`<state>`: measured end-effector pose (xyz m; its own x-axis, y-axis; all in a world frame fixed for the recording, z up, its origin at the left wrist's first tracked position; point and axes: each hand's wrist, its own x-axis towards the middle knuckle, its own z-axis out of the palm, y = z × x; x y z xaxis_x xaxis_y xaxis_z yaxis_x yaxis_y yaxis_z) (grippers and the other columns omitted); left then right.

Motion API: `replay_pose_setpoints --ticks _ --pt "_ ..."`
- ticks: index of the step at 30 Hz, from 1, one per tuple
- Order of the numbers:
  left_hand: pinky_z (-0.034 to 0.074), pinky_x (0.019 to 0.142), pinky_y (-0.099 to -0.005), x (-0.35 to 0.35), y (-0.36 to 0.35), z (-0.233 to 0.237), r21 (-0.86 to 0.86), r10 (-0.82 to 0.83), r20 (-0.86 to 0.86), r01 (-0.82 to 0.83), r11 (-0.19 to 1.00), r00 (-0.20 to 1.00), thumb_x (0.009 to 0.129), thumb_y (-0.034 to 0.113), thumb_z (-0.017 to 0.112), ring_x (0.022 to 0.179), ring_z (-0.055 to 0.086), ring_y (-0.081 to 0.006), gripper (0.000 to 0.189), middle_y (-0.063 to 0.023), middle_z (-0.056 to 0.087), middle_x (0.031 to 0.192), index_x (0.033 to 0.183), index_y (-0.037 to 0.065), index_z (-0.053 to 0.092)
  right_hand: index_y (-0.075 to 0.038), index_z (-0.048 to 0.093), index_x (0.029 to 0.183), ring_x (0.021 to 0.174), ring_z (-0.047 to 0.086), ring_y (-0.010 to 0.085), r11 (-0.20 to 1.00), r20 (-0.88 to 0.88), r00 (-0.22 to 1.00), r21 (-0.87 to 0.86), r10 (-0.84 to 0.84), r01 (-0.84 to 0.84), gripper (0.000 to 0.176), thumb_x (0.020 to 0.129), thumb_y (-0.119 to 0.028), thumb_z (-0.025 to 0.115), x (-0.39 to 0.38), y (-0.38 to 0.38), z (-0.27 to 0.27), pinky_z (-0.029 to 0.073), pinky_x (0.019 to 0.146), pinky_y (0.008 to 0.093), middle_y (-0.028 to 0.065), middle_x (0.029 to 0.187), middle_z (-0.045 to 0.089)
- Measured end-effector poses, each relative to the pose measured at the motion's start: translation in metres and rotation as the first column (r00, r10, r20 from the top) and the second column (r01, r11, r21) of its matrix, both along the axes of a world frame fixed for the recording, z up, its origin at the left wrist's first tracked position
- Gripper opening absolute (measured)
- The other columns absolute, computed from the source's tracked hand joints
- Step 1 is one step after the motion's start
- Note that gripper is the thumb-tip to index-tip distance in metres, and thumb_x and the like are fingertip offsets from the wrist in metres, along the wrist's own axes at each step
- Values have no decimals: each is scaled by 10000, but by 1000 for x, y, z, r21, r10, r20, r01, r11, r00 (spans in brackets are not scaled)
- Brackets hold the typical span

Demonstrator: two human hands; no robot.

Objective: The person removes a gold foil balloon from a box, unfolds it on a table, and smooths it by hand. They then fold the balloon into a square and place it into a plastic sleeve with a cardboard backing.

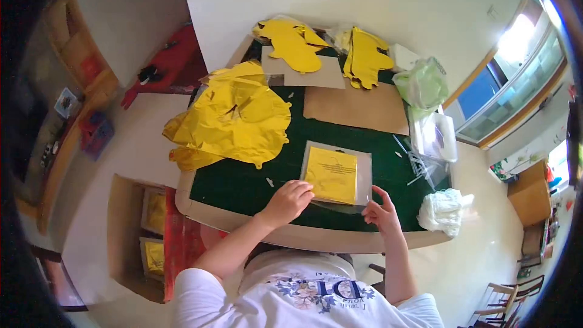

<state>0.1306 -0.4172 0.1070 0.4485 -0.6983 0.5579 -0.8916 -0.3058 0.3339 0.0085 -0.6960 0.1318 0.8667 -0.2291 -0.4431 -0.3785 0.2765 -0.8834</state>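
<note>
A clear plastic bag [365,176] lies on the green tabletop in front of me, with a folded yellow sheet [331,176] inside it that bears small dark print. My left hand [288,203] rests at the bag's lower left edge, its fingers pressed together on the plastic. At the lower right corner is my right hand [381,211], index finger raised and the other fingers curled; whether it pinches the bag's edge is too small to tell. A big pile of flat yellow foil pieces [237,115] spreads over the table's left side.
More yellow foil pieces [293,45] lie at the back near brown cardboard [355,108]. Green plastic bags [422,82], white sticks [416,161] and a white bundle [441,211] line the right side. An open carton [124,231] with packaged yellow items stands at lower left.
</note>
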Motion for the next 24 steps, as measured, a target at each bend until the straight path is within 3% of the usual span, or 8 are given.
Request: replay_pose_setpoints --ticks 1,3,6,7,10,13,16,24 --pt "468 926 -378 -1 2 -3 1 1 -37 -1 1000 999 767 76 686 1043 581 -273 189 -95 608 1082 943 59 621 -114 372 1376 741 603 156 959 20 998 -280 57 -49 559 873 -84 614 -7 5 11 495 599 277 137 961 632" --pt "481 904 -368 -5 3 -8 -14 -2 -55 1 1000 998 764 80 693 998 599 -265 148 -84 622 1023 893 54 626 -119 429 1342 899 613 204 653 5 984 -748 178 -114 548 841 -105 652 -17 17 31 520 737 342 133 1101 606" --pt "490 876 -361 -8 3 -6 -18 3 -88 -5 1000 996 763 78 691 959 602 -260 128 -87 623 963 870 48 627 -119 481 1293 1099 544 293 38 2 849 -999 529 -21 566 772 -117 701 -20 9 26 417 973 443 117 1237 541" --pt "491 867 -360 -9 3 -3 -18 5 -100 -7 1000 995 763 77 688 952 599 -259 128 -91 620 948 871 46 626 -104 541 1208 1122 527 343 149 35 838 -987 544 -55 493 745 -108 708 -19 12 26 315 1063 480 107 1200 569" --pt "490 867 -370 -9 2 14 -1 66 -174 -67 998 983 742 80 723 981 590 -254 160 -70 624 978 870 53 631 -86 608 1065 1104 543 306 100 67 779 -995 624 5 331 750 -103 710 -9 2 14 366 1020 455 79 1169 596" --pt "490 849 -376 -3 6 13 -29 83 -346 -100 995 935 725 84 739 980 579 -260 173 -60 620 958 857 59 630 -76 638 934 1086 554 275 334 198 784 -942 588 -13 202 748 -104 712 0 -9 -2 391 985 429 54 1132 619" --pt "489 840 -367 8 12 8 0 4 -333 -4 1000 943 719 73 743 971 578 -258 177 -60 616 954 853 64 627 -71 642 892 1071 558 265 336 184 798 -941 573 -25 187 732 -117 730 2 -7 3 407 955 405 48 1111 628" --pt "487 823 -358 12 8 8 -7 -48 -354 49 999 934 704 52 747 957 571 -249 137 -47 611 948 773 72 631 -183 683 1045 1187 483 314 170 75 716 -983 694 -63 346 725 -52 686 -2 3 12 334 1043 537 106 1240 521"
